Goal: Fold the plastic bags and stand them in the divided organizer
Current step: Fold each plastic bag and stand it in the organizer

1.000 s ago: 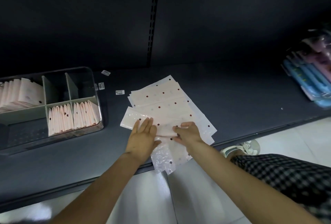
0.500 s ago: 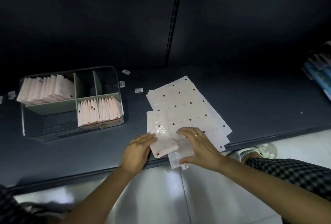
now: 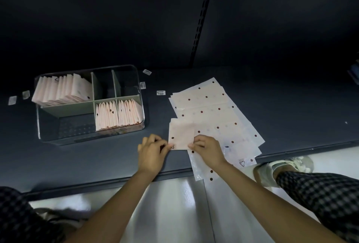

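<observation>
Kneeling at dark shelf [image 3: 272, 106], white tile floor [image 3: 174, 203] | your left hand [image 3: 152, 153], right hand [image 3: 208, 151] fingers pinch folded bag [image 3: 181, 133] | one organizer [image 3: 140, 95], five labels.

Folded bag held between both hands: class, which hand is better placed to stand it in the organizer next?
Probably the left hand: it pinches the folded bag on the side nearer the organizer, while the right hand lies over the flat bags.

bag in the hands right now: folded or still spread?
Folded. The bag is a small compact square, pinched at its near corners by the left hand and right hand, beside the stack of flat bags.
</observation>
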